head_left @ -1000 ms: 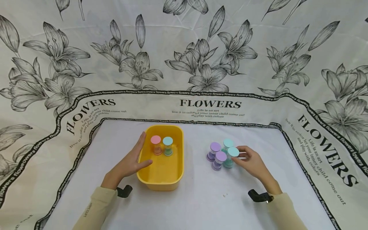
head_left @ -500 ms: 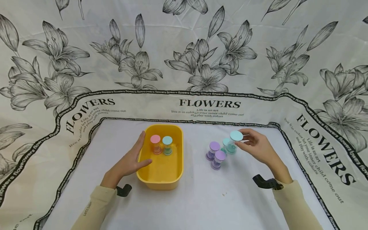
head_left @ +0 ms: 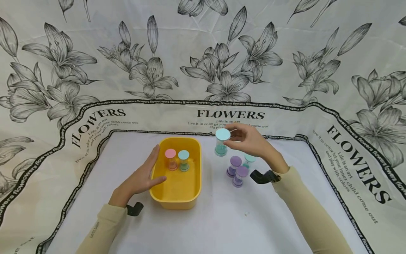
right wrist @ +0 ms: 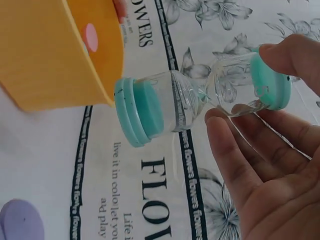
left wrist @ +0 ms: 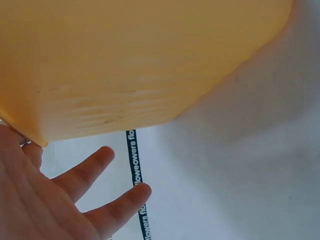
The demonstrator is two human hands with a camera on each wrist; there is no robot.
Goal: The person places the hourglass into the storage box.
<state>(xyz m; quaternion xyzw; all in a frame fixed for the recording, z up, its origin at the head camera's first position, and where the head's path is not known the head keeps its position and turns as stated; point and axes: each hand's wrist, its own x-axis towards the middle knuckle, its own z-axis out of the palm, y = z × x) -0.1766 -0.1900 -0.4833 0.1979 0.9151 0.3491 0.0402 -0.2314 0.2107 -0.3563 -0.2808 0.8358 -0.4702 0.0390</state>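
My right hand (head_left: 248,141) pinches a teal-capped hourglass (head_left: 221,149) between thumb and fingers, holding it above the table behind the purple pair. In the right wrist view the hourglass (right wrist: 175,102) shows clear bulbs, with teal sand at its lower cap. My left hand (head_left: 142,176) lies along the left side of a yellow tub (head_left: 177,205), fingers straight and thumb over the rim. Inside the tub stand a pink-capped hourglass (head_left: 171,154) and a blue-capped hourglass (head_left: 183,155), side by side toward the back.
Right of the tub stand two purple hourglasses, one behind (head_left: 235,161) and one in front (head_left: 242,172). Another teal hourglass (head_left: 250,158) is partly hidden by my right forearm. A flower-printed cloth (head_left: 215,81) rises behind the white table (head_left: 215,225).
My right hand has lifted the teal hourglass out of the cluster and carried it left toward the tub. The left hand stays at the tub's side.
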